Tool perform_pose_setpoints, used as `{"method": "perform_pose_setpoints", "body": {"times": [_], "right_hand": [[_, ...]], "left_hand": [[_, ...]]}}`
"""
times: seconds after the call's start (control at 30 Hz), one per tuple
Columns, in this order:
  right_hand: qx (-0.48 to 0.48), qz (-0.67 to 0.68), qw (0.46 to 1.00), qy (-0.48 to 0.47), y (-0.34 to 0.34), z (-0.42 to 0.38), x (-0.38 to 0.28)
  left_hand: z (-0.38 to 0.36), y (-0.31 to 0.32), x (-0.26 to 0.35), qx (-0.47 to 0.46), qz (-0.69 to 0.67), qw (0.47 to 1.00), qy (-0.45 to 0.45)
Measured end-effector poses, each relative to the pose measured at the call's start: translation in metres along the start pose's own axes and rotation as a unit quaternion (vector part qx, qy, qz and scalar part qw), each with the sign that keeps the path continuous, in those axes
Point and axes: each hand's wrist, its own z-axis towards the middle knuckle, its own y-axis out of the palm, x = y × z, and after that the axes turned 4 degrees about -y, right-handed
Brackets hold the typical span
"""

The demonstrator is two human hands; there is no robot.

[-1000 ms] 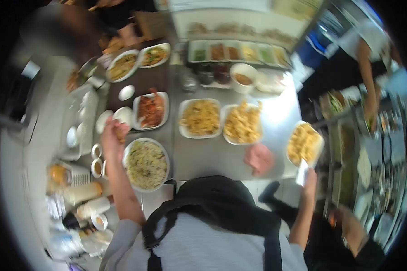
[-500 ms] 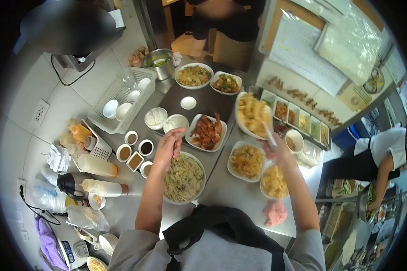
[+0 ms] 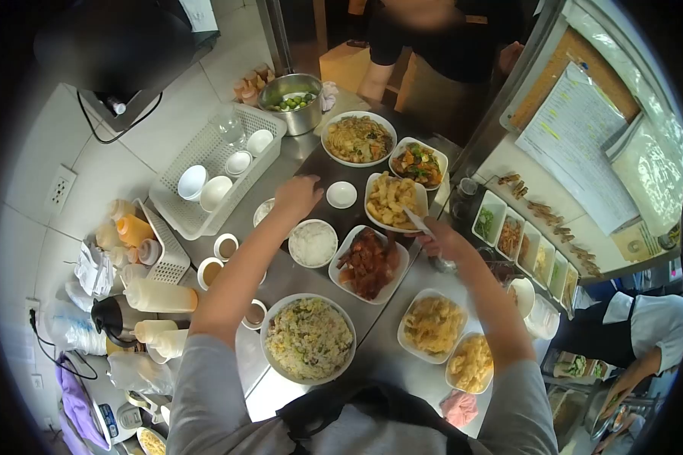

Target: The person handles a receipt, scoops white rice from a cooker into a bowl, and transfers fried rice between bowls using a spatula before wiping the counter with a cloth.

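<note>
My right hand (image 3: 442, 243) grips the near rim of a white plate of pale fried pieces (image 3: 391, 200), together with a thin white strip. The plate is over the dark tray (image 3: 322, 171), beside a small empty saucer (image 3: 341, 195). My left hand (image 3: 296, 196) lies palm down at the tray's left edge, nothing visible in it; a bowl (image 3: 262, 212) is half hidden under its wrist. A bowl of white rice (image 3: 313, 243) and a plate of red-brown meat (image 3: 368, 262) sit just below both hands.
A big plate of fried rice (image 3: 309, 338) is nearest me. Two yellow dishes (image 3: 432, 326) stand at the right. A noodle plate (image 3: 358, 139) and vegetable plate (image 3: 418, 164) sit on the tray's far end. A bowl basket (image 3: 176, 216), sauce cups (image 3: 225, 246) and squeeze bottles (image 3: 159, 296) fill the left. A person (image 3: 448, 45) stands opposite.
My right hand carried the fried plate from the right counter edge, over the other dishes, down to the dark tray. My left hand moved from beside the fried rice up to the tray's edge.
</note>
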Motion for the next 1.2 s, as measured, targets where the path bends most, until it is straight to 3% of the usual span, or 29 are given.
{"method": "perform_pose_setpoints", "body": {"times": [0.1,0.17,0.2,0.37,0.5,0.6,0.67,0.73,0.8,0.9,0.97,1.03,1.07,1.17,1.2], "right_hand": [[0.009,0.050,0.998,0.025,0.012,0.015,0.005],[0.032,0.087,0.995,0.036,0.020,0.023,0.011],[-0.003,0.099,0.995,0.025,0.022,0.027,0.014],[-0.030,0.184,0.982,-0.001,0.027,0.032,0.024],[-0.039,0.198,0.979,-0.007,0.016,0.011,0.020],[0.032,0.151,0.987,-0.050,0.026,-0.051,0.009],[0.021,0.201,0.972,-0.118,0.024,-0.086,0.022],[0.042,0.228,0.957,-0.175,0.021,-0.116,0.048],[0.088,0.235,0.943,-0.217,0.024,-0.141,0.074],[0.142,0.267,0.915,-0.268,0.033,-0.170,0.113],[0.177,0.302,0.887,-0.301,0.041,-0.178,0.141],[0.279,0.287,0.886,-0.235,0.050,-0.180,0.163],[0.328,0.110,0.889,-0.301,0.050,-0.167,0.191],[0.280,0.157,0.927,-0.195,0.088,-0.190,0.192],[0.255,0.192,0.923,-0.215,0.106,-0.198,0.185]], "left_hand": [[0.044,0.039,0.010,-0.025,0.048,0.999,-0.005],[0.066,0.058,0.010,-0.099,0.071,0.992,-0.024],[0.073,0.063,0.012,-0.136,0.083,0.987,-0.033],[0.091,0.087,-0.023,-0.095,0.085,0.987,-0.098],[0.084,0.062,-0.029,-0.072,0.084,0.989,-0.096],[0.070,0.056,-0.030,-0.005,0.016,0.995,-0.102],[0.069,0.055,-0.028,0.041,-0.071,0.987,-0.139],[0.043,0.024,-0.014,-0.044,-0.217,0.969,-0.110],[0.012,-0.006,0.005,-0.105,-0.380,0.914,-0.098],[-0.014,0.008,0.004,-0.060,-0.437,0.897,0.035],[-0.041,-0.017,0.017,-0.038,-0.333,0.941,0.051],[-0.069,-0.028,0.027,0.014,-0.269,0.959,0.082],[-0.091,-0.034,0.037,-0.008,-0.363,0.932,0.007],[-0.151,-0.014,0.048,0.049,-0.488,0.872,0.005],[-0.167,-0.006,0.051,0.060,-0.506,0.861,-0.007]]}}
